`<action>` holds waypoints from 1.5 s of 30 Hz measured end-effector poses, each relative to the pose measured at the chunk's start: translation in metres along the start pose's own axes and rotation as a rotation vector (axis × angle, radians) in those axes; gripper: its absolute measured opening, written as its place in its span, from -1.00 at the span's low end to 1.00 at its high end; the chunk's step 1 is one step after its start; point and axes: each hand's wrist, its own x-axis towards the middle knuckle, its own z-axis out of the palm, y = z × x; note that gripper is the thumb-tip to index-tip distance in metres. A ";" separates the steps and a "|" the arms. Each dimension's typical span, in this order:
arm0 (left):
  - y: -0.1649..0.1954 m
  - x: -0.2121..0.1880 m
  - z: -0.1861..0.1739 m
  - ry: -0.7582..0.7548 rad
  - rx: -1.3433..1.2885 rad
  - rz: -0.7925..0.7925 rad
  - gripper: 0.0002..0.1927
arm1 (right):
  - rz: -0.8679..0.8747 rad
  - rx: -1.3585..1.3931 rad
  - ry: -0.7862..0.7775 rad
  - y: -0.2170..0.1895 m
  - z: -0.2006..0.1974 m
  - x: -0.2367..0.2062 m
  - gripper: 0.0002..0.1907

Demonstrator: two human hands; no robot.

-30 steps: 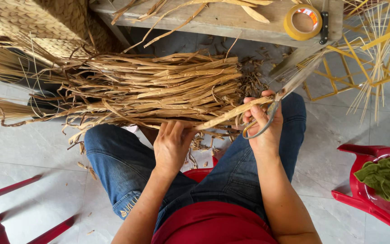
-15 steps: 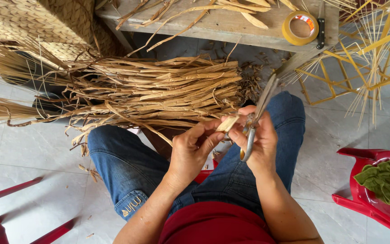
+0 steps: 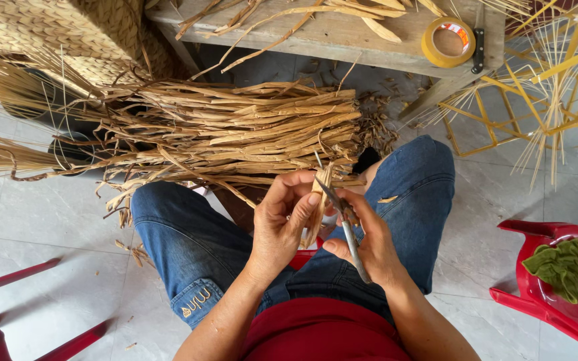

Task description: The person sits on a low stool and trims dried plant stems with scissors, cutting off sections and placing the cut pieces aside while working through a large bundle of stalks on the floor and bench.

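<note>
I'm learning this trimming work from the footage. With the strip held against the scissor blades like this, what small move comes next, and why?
Probably closing the scissors: the right hand has the open blades at the dried strip, and the left hand pinches it upright.
</note>
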 end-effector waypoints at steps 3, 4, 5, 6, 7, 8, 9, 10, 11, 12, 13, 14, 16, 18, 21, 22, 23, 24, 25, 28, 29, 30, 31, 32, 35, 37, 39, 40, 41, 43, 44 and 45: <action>0.004 -0.001 -0.001 -0.004 -0.037 0.018 -0.73 | 0.073 0.013 -0.012 -0.003 0.000 0.000 -0.15; 0.005 -0.001 -0.001 0.006 -0.052 0.017 -0.73 | 0.073 0.010 -0.008 -0.005 0.001 0.000 -0.15; 0.007 -0.001 -0.002 0.019 -0.066 0.016 -0.74 | 0.075 0.009 -0.007 -0.006 0.003 0.001 -0.16; 0.010 -0.002 -0.002 0.045 0.134 0.093 -0.70 | 0.057 0.000 -0.007 -0.007 0.005 0.001 -0.19; 0.012 -0.003 -0.002 0.068 0.334 0.166 -0.66 | 0.042 -0.009 -0.006 -0.007 0.007 0.002 -0.21; 0.014 -0.003 -0.003 0.089 0.534 0.240 -0.61 | 0.025 -0.019 -0.001 -0.008 0.008 0.003 -0.24; 0.016 -0.003 -0.004 0.112 0.653 0.322 -0.63 | 0.047 -0.012 0.002 -0.009 0.010 0.003 -0.22; 0.019 -0.003 -0.004 0.136 0.772 0.404 -0.64 | 0.071 -0.005 0.003 -0.010 0.012 0.004 -0.21; 0.020 -0.004 -0.005 0.162 0.892 0.483 -0.65 | 0.097 0.002 0.002 -0.011 0.013 0.004 -0.19; 0.022 -0.005 -0.005 0.169 0.896 0.480 -0.69 | 0.071 -0.044 0.003 -0.013 0.014 0.004 -0.19; 0.022 -0.005 -0.006 0.176 0.899 0.480 -0.72 | 0.043 -0.091 0.007 -0.014 0.015 0.004 -0.19; 0.022 -0.005 -0.007 0.182 0.901 0.481 -0.74 | 0.014 -0.138 0.011 -0.015 0.015 0.004 -0.19; 0.020 -0.006 -0.008 0.187 0.764 0.348 -0.77 | -0.068 -0.178 0.024 -0.017 0.016 0.006 -0.20; 0.017 -0.005 -0.012 0.171 0.627 0.242 -0.78 | -0.109 -0.203 0.033 -0.019 0.016 0.007 -0.20; 0.010 -0.006 -0.017 0.123 0.322 0.095 -0.78 | -0.104 -0.224 0.033 -0.021 0.017 0.009 -0.18; 0.007 -0.006 -0.017 0.104 0.154 0.029 -0.79 | -0.097 -0.234 0.035 -0.022 0.017 0.009 -0.17; 0.004 -0.007 -0.017 0.084 -0.014 -0.038 -0.79 | -0.092 -0.245 0.039 -0.023 0.018 0.009 -0.17; 0.001 -0.007 -0.017 0.068 -0.026 -0.032 -0.81 | -0.103 -0.253 0.045 -0.024 0.018 0.009 -0.17; -0.002 -0.007 -0.016 0.054 -0.039 -0.026 -0.84 | -0.115 -0.261 0.049 -0.024 0.018 0.009 -0.17; -0.007 -0.008 -0.015 0.042 -0.050 -0.040 -0.88 | -0.097 -0.295 0.067 -0.027 0.018 0.009 -0.17; -0.009 -0.008 -0.014 0.044 -0.050 -0.051 -0.89 | -0.080 -0.308 0.073 -0.027 0.017 0.008 -0.17; -0.011 -0.008 -0.013 0.052 -0.080 -0.053 -0.91 | -0.111 -0.293 0.077 -0.028 0.017 0.008 -0.18; -0.013 -0.007 -0.012 0.058 -0.109 -0.054 -0.92 | -0.143 -0.278 0.082 -0.028 0.017 0.008 -0.20; -0.014 -0.006 -0.011 0.065 -0.138 -0.054 -0.93 | -0.177 -0.262 0.087 -0.027 0.018 0.007 -0.22; -0.018 -0.004 -0.008 0.112 -0.123 -0.074 -0.91 | 0.002 -0.254 0.103 -0.024 0.019 0.005 -0.21; -0.019 -0.003 -0.007 0.115 -0.121 -0.106 -0.89 | 0.035 -0.185 0.123 -0.019 0.019 0.004 -0.26; -0.020 -0.002 -0.007 0.108 -0.121 -0.124 -0.87 | 0.047 -0.168 0.139 -0.013 0.019 0.003 -0.31; -0.020 -0.001 -0.007 0.100 -0.122 -0.125 -0.87 | 0.043 -0.185 0.144 -0.010 0.018 0.002 -0.34; -0.019 -0.001 -0.007 0.093 -0.123 -0.126 -0.86 | 0.038 -0.203 0.149 -0.007 0.017 0.001 -0.37; -0.018 0.000 -0.007 0.069 -0.071 -0.114 -0.86 | 0.014 -0.152 0.141 -0.001 0.014 -0.002 -0.41; -0.018 0.000 -0.007 0.055 -0.046 -0.109 -0.86 | 0.003 -0.128 0.139 0.001 0.013 -0.003 -0.44; -0.016 -0.001 -0.006 0.061 -0.019 -0.113 -0.86 | 0.085 -0.086 0.155 0.003 0.012 -0.004 -0.47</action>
